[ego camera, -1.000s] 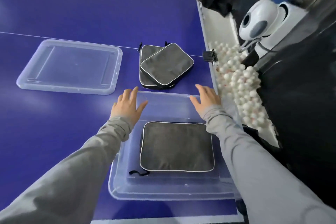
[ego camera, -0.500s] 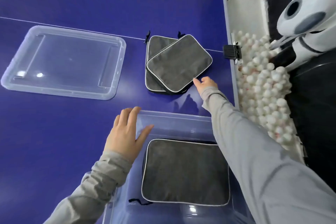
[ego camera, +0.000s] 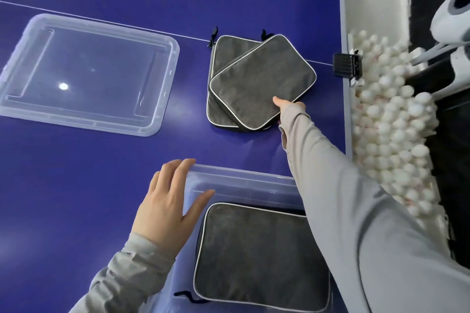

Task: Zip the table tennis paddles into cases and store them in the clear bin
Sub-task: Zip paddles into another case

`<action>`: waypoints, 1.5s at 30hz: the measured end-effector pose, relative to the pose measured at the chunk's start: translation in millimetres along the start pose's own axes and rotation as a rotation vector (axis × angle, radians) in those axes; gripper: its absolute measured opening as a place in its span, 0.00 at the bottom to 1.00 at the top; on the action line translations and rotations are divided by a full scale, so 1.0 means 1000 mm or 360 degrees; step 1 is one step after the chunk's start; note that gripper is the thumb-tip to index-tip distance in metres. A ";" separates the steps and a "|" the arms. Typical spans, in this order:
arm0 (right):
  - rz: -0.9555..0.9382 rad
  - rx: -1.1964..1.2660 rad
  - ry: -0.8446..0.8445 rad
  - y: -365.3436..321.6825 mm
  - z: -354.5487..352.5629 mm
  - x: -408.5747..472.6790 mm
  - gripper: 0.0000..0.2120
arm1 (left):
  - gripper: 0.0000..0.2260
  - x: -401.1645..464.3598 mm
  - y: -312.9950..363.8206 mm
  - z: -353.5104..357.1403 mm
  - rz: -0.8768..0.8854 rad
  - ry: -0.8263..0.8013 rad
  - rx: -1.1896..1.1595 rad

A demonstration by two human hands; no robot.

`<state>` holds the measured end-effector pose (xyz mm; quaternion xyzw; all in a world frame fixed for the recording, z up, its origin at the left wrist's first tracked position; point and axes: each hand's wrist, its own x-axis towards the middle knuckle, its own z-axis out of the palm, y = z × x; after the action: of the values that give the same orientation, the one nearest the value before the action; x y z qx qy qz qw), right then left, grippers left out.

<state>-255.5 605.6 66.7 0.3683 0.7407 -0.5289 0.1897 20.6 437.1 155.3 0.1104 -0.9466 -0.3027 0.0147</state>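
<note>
Paddle cases: three in view, all dark grey fabric with pale piping round the rounded edges; no brand, label or writing can be read on any of them. One zipped case lies flat in your clear bin at 6 o'clock, its black pull strap trailing from its near left corner. Two more sit stacked at centre frame on the blue table: the top case is turned askew over the lower case, black pulls showing at their far edges.

Your right hand is at the top case's near right corner, thumb on the fabric; the sleeve hides the other fingers, so the grip cannot be told. Your left hand rests on the bin's far left corner, fingers straight and slightly spread, holding nothing.

Bin lid lies flat at 10 o'clock, well apart from the stack. Blue surface lies open between lid, stack and bin. A white line crosses the table just behind the stack. Table edge runs along 3 o'clock, with a black clamp on it; beyond it lies a heap of white balls.
</note>
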 end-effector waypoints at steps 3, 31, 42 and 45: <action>-0.0111 0.0148 0.0071 -0.003 0.000 0.003 0.31 | 0.31 0.000 0.001 -0.001 0.0004 0.0012 -0.0002; -0.0670 0.0944 -0.0282 0.063 -0.138 -0.243 0.13 | 0.16 -0.001 -0.003 -0.027 -0.0201 0.0295 -0.0995; -0.0885 0.0545 -0.0694 0.144 -0.136 -0.317 0.13 | 0.20 -0.061 0.015 -0.091 -0.0425 -0.0327 -0.2092; -0.0952 0.0445 -0.0845 0.160 -0.130 -0.330 0.11 | 0.15 -0.097 0.007 -0.096 -0.0405 -0.0104 -0.2005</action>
<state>94.9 638.6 232.4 0.0103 0.6616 -0.7324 0.1603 123.2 409.6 241.3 0.1828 -0.5669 -0.8031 0.0117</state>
